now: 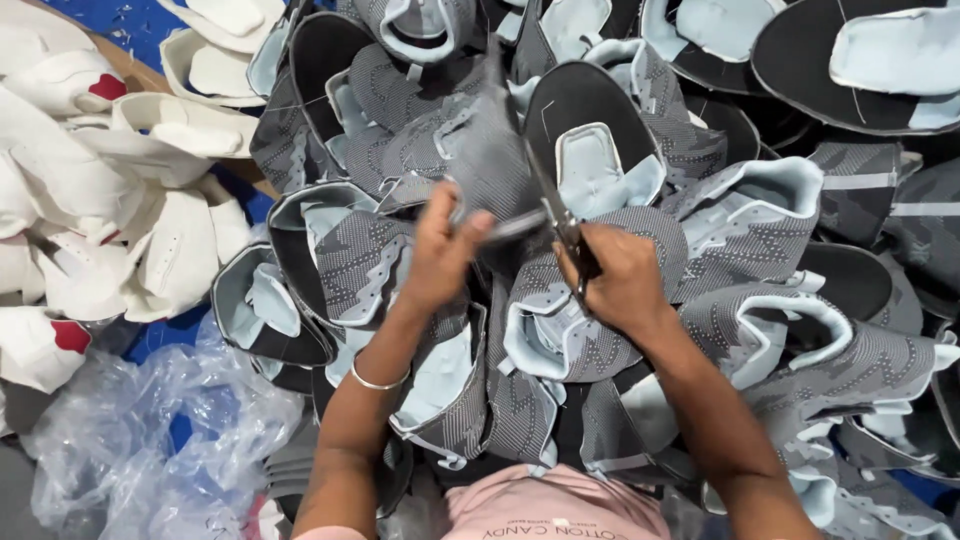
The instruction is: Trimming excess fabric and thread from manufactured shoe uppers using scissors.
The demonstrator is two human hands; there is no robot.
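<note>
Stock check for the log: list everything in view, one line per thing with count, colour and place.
grey shoe uppers: a large pile, too many to count, grey knit with pale blue lining, centre and right
held upper piece: one, grey, centre, pinched by the left hand
scissors: one pair, dark metal, centre, in the right hand
white shoe uppers: a heap, white with some red patches, left
plastic bag: one, clear and crumpled, bottom left
blue surface: blue, showing top left
bangle: one, silver, left wrist
pink shirt: one, bottom centre
left hand: centre
right hand: centre
</note>
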